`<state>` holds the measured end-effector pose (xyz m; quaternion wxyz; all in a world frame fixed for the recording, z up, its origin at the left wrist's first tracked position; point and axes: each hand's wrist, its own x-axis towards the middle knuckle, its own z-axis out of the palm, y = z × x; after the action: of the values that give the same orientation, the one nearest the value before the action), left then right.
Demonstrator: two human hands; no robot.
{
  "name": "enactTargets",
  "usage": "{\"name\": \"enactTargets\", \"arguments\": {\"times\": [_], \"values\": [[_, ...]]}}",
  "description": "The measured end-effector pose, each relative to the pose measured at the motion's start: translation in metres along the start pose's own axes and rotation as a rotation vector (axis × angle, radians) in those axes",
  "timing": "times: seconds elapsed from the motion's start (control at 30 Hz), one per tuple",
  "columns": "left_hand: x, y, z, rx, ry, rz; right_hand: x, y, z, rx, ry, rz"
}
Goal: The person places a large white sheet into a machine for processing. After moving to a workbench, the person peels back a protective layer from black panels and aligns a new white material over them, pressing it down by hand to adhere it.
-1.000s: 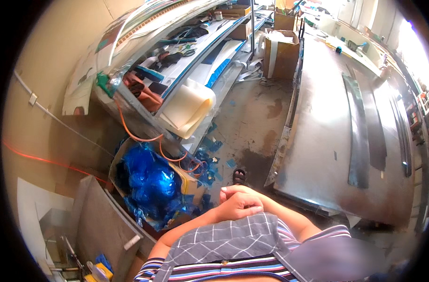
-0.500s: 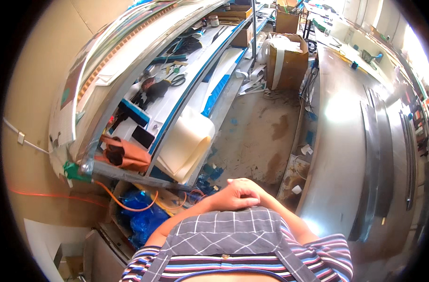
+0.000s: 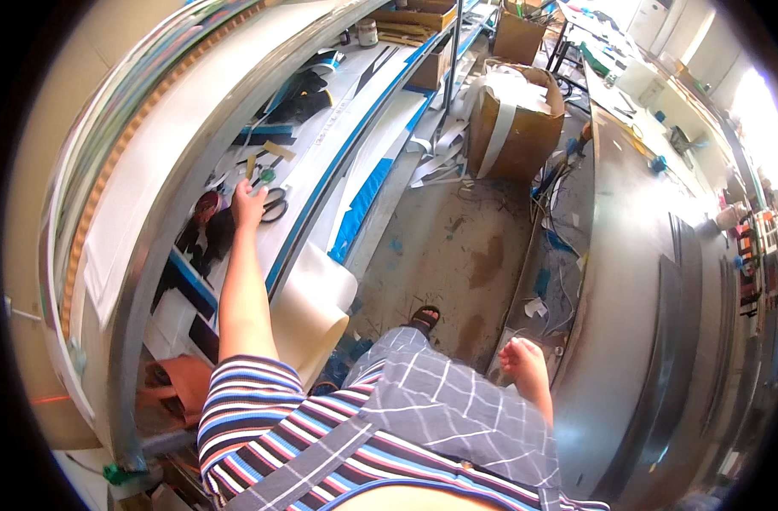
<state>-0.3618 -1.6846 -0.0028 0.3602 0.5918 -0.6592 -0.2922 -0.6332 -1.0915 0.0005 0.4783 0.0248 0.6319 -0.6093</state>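
My left hand (image 3: 247, 204) reaches into the shelf on the left, its fingers a little apart over small things. Beside it lies a pair of scissors with black handles (image 3: 275, 204). A small green round thing (image 3: 268, 175) and tan strips (image 3: 278, 151) lie just past the fingertips. Under the wrist, dark cloth (image 3: 221, 238) is partly hidden. My right hand (image 3: 522, 358) hangs near the edge of the metal table, fingers curled in with nothing visible in them.
A metal-topped table (image 3: 623, 281) runs along the right, bearing long dark strips (image 3: 661, 332). Ahead stands a cardboard box (image 3: 512, 136) with white material. A cream rolled sheet (image 3: 308, 319) juts from the lower shelf. Cables (image 3: 546, 192) hang by the table.
My clasped hands have parted. The left has stretched forward into the shelf, and the right has moved off to the right. My body has come closer to the shelf.
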Motion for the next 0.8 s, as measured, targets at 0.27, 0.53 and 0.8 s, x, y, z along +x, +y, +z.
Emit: {"name": "enactTargets", "arguments": {"times": [0.27,0.53,0.8], "values": [[0.163,-0.146,-0.041,0.168,0.063,0.025,0.067,-0.072,0.018,-0.003,-0.037,0.041],[-0.032,0.127,0.186,0.078,-0.449,0.556,0.111,-0.114,0.021,-0.427,0.229,-0.372],[-0.342,0.298,0.377,-0.389,-1.736,1.132,0.098,-0.148,-0.039,-0.828,0.866,-0.746]]}}
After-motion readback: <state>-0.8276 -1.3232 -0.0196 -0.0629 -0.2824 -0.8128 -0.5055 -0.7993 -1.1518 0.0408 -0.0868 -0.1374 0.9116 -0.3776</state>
